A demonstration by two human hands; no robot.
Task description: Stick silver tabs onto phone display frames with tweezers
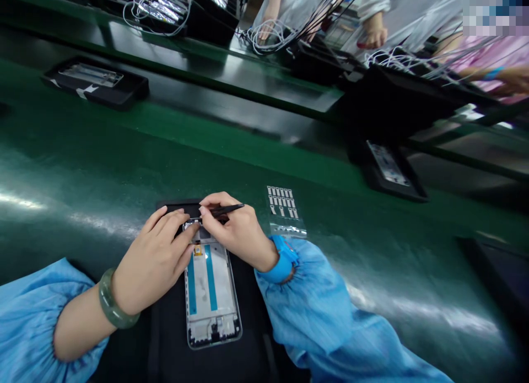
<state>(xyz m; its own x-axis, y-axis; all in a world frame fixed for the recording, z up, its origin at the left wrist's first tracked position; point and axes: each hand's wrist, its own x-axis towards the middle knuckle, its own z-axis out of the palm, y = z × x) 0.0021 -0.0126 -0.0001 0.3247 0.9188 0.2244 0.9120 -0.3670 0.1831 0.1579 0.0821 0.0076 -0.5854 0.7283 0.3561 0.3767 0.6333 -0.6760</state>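
Observation:
A phone frame [211, 295] with two blue strips lies in a black tray [169, 339] in front of me. My left hand [155, 256] rests over its upper left edge, fingers spread, fingertips on the top end of the frame. Pinched in my right hand [235, 228] is a dark thin tool [227, 209], probably tweezers; its tip is hidden by my fingers at the frame's top edge. To the right of that hand, a clear sheet [289, 227] bearing rows of small white pieces [281, 200] lies on the green bench.
Phone frames in black trays lie at the back left [95, 82] and back right [392, 171]. A dark tray [500, 284] is at the right edge. Across the bench are white cables [273, 38], dark boxes and other people's hands [375, 31].

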